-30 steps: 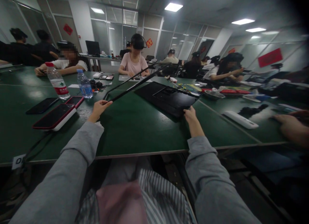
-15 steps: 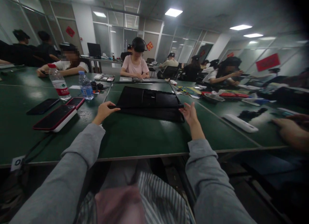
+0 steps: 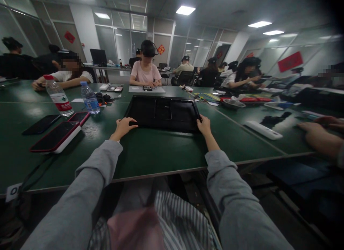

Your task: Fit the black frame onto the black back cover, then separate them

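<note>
A flat black laptop (image 3: 163,112) lies shut on the green table (image 3: 150,149) straight ahead of me, its underside panels facing up. My left hand (image 3: 124,126) rests on its near left corner with the fingers curled over the edge. At the near right corner, my right hand (image 3: 204,125) grips the edge. Both arms wear grey sleeves.
Left of the laptop lie a red-edged phone on a white block (image 3: 55,137), a second red phone (image 3: 79,117), a black phone (image 3: 41,124) and two water bottles (image 3: 57,99). A white bar (image 3: 263,130) lies at right, near another person's hand (image 3: 319,140). Several people sit across the table.
One second ago the laptop stood open, my left hand on its raised lid. The lid has come down and the shut laptop now lies square in front of me, held at both near corners.
</note>
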Action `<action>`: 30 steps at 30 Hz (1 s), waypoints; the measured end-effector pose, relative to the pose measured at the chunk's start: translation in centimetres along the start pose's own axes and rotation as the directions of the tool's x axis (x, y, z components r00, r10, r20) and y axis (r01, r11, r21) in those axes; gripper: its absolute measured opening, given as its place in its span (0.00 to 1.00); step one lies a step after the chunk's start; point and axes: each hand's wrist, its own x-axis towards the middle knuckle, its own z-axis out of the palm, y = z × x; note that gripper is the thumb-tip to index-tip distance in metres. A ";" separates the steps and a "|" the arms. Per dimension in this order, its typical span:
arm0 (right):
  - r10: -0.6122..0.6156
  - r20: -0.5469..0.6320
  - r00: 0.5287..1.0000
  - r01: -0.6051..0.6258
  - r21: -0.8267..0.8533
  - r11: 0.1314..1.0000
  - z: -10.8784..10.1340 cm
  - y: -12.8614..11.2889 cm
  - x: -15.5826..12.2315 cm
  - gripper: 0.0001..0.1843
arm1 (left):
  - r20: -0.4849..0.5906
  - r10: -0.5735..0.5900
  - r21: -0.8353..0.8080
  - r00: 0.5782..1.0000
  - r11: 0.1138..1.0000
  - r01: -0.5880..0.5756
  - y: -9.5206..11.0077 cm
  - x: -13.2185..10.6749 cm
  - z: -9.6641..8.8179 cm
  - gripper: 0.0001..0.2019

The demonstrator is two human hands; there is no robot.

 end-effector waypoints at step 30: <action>0.092 0.127 0.988 -0.121 0.245 0.962 2.0 0.1 -0.1 0.28 | -0.175 -0.432 -0.190 0.885 0.896 0.401 -4.0 0.0 -0.6 0.19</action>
